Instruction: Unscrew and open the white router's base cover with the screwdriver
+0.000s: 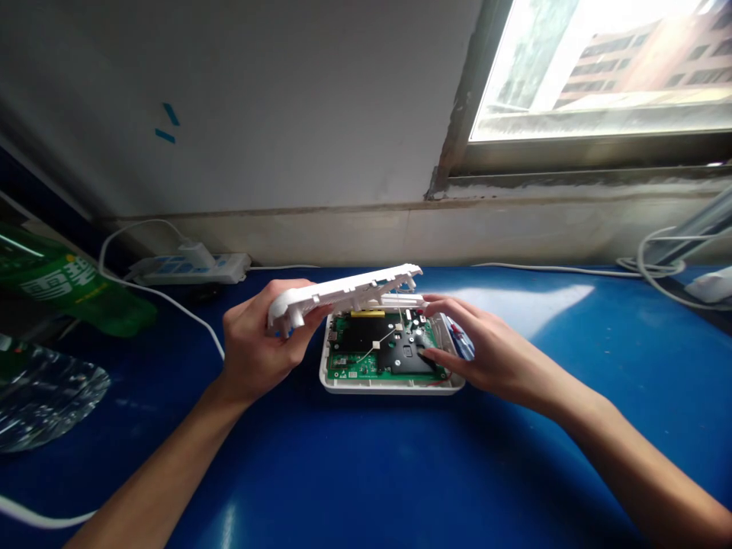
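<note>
My left hand (263,328) grips a white plastic cover (354,288), holding it tilted above the far left part of an opened device. The white lower case (394,387) lies flat on the blue table. Inside it is a green circuit board (361,367) with black plates (366,335) and a yellow strip (367,313). Thin wires with small pale connectors (376,345) cross the board. My right hand (480,343) reaches over the board's right end, thumb and fingers spread, the thumb tip at the black plate. The hand partly hides the case's right side.
A small red and blue object (460,340) is partly hidden beside my right hand. At left are a green bottle (69,286), a clear bottle (49,400) and a power strip (223,268). White cables (657,263) lie at the right; a wall (286,114) stands behind.
</note>
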`<state>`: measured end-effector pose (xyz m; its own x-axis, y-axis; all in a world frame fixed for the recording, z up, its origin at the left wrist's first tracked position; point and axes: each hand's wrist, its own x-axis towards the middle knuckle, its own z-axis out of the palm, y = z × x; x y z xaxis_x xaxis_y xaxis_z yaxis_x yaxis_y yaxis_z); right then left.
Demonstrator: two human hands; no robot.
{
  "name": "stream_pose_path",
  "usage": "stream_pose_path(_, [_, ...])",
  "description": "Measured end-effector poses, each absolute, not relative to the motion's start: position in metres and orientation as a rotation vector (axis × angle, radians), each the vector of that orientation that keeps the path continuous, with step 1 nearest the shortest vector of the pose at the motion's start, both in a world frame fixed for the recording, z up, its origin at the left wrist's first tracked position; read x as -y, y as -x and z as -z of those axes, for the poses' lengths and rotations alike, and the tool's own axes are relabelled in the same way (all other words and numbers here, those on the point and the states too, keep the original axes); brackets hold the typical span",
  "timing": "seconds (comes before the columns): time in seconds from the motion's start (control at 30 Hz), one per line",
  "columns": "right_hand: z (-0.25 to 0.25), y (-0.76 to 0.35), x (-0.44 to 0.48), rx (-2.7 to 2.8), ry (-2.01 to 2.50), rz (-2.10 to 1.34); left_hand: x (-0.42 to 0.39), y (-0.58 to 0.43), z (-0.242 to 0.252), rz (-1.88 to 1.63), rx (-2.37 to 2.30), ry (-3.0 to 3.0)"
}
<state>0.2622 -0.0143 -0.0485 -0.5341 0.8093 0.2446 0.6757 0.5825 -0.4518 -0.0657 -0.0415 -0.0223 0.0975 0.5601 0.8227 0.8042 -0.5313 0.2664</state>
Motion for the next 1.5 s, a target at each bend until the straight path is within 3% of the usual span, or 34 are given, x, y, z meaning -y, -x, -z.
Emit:
stream_pose_path(0.53, [0.033, -0.277, 0.015, 2.495, 1.130, -0.627, 0.028, 0.057, 0.017, 2.571, 2.351, 2.019])
stream_pose_path(0.97, [0.008, -0.231, 0.001, 2.295, 1.092, -0.302, 0.028, 0.065, 0.020, 2.546, 2.252, 2.046])
stream_pose_path(1.27, [0.003, -0.177, -0.020, 2.463, 0.837, 0.280, 0.028, 0.084, 0.009, 2.348, 2.178, 2.120])
stream_pose_path(1.5, [0.018, -0.166, -0.026, 2.481, 0.773, 0.318, 0.027, 0.089, 0.002, 2.573, 2.317, 2.004])
